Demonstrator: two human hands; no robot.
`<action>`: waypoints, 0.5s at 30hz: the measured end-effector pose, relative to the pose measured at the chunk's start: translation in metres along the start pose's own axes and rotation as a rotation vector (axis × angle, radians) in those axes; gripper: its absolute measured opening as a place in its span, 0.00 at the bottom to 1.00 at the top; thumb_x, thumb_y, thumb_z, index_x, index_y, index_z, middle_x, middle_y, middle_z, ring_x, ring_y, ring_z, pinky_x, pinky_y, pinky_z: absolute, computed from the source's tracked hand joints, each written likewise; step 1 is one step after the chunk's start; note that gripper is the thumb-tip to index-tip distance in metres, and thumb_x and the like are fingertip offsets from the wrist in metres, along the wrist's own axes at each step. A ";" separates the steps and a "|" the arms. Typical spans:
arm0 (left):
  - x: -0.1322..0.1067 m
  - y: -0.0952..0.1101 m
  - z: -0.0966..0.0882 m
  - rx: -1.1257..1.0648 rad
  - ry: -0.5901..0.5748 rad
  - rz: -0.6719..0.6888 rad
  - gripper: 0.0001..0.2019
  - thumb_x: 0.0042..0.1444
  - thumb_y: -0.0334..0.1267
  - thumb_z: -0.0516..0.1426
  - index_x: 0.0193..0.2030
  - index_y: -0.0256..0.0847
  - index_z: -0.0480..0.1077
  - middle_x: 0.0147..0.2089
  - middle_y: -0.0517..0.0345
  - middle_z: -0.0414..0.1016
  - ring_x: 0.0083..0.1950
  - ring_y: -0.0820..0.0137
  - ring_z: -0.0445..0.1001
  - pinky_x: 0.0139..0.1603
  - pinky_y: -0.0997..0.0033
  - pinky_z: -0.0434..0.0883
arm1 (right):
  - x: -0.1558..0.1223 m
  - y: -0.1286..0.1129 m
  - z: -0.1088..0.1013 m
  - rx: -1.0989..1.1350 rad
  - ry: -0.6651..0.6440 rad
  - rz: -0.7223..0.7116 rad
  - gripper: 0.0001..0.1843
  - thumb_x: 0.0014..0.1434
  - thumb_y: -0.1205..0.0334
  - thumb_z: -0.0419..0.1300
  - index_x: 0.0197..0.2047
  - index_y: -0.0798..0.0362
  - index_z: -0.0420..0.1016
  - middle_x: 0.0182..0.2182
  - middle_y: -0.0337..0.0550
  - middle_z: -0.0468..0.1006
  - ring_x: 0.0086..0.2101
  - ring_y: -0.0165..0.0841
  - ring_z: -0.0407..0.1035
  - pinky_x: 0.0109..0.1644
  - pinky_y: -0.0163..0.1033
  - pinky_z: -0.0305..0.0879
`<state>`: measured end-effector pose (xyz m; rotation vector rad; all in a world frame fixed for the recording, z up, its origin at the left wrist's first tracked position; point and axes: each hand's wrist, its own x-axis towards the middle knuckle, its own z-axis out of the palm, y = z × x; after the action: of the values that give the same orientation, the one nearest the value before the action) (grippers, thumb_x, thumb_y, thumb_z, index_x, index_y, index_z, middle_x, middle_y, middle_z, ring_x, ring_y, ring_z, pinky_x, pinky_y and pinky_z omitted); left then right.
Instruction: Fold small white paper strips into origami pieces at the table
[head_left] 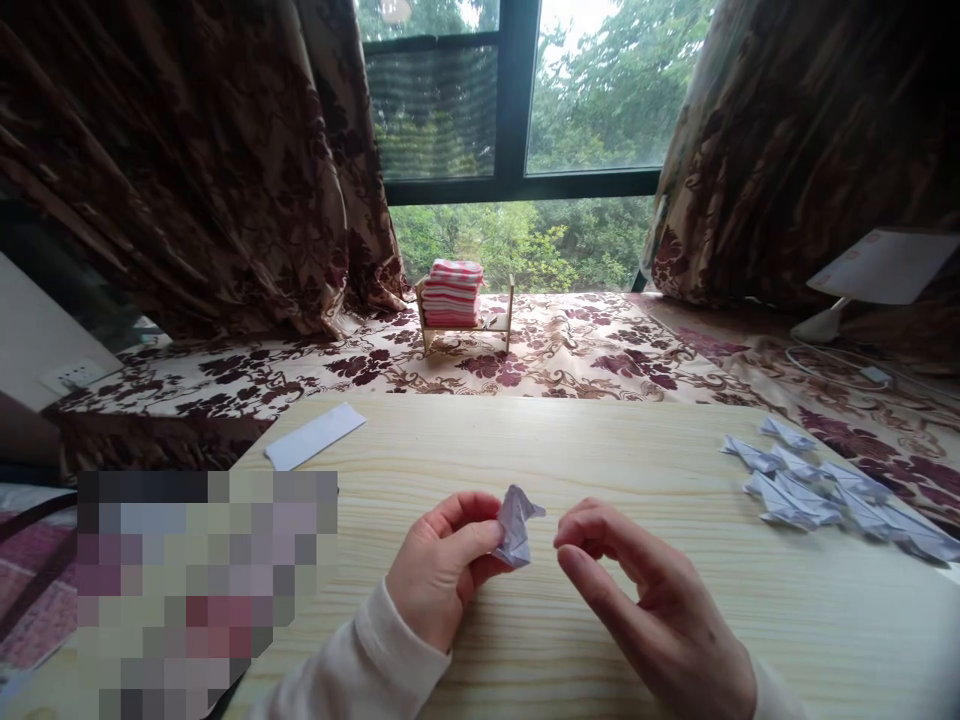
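My left hand (442, 565) pinches a small folded piece of pale lilac paper (517, 522) between thumb and fingers, just above the light wooden table (570, 450). A little to its right, my right hand (649, 600) hovers with fingers loosely curled and apart, holding nothing, its fingertips a short gap from the paper. Both hands are near the table's front middle.
Several folded paper pieces (817, 485) lie in a pile at the table's right edge. A white paper strip (315, 435) rests at the back left. A blurred-out patch covers the front left. Beyond the table is a floral window seat with a small wooden rack of striped cloth (454, 295).
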<state>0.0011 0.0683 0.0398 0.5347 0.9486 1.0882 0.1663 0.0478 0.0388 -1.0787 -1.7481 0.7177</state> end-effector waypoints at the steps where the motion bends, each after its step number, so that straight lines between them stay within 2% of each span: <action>1: 0.000 0.000 -0.001 0.010 0.010 0.010 0.13 0.35 0.30 0.67 0.30 0.36 0.71 0.29 0.58 0.75 0.29 0.72 0.73 0.33 0.71 0.70 | 0.000 0.000 0.001 -0.001 -0.024 0.015 0.10 0.61 0.60 0.52 0.29 0.52 0.68 0.26 0.41 0.70 0.28 0.31 0.66 0.31 0.34 0.66; 6: -0.002 -0.001 -0.001 0.015 0.016 0.020 0.24 0.36 0.29 0.67 0.43 0.39 0.67 0.32 0.60 0.74 0.31 0.70 0.74 0.34 0.69 0.73 | 0.001 0.004 0.006 0.029 -0.128 0.115 0.14 0.61 0.56 0.51 0.29 0.53 0.70 0.25 0.40 0.71 0.26 0.29 0.65 0.31 0.34 0.64; 8: -0.003 -0.002 0.000 0.012 -0.007 0.020 0.26 0.36 0.29 0.68 0.45 0.39 0.66 0.31 0.60 0.75 0.32 0.70 0.74 0.34 0.68 0.73 | 0.001 0.004 0.007 0.054 -0.148 0.132 0.14 0.61 0.55 0.51 0.29 0.54 0.71 0.26 0.41 0.73 0.27 0.30 0.66 0.31 0.34 0.64; 12: -0.003 -0.004 -0.001 0.041 -0.077 0.007 0.22 0.35 0.33 0.68 0.40 0.36 0.71 0.30 0.58 0.76 0.32 0.70 0.73 0.34 0.69 0.73 | 0.002 0.004 0.007 0.073 -0.154 0.141 0.16 0.61 0.54 0.51 0.29 0.54 0.71 0.25 0.42 0.74 0.28 0.31 0.67 0.32 0.35 0.64; 15: 0.000 -0.006 -0.004 0.126 -0.084 0.018 0.17 0.36 0.41 0.68 0.33 0.35 0.74 0.27 0.57 0.75 0.28 0.71 0.72 0.30 0.71 0.71 | 0.002 0.004 0.006 0.062 -0.136 0.150 0.17 0.61 0.54 0.51 0.27 0.54 0.71 0.23 0.40 0.72 0.26 0.29 0.64 0.30 0.34 0.63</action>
<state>0.0007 0.0659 0.0335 0.6883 0.9443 1.0189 0.1616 0.0515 0.0337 -1.1505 -1.7595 0.9511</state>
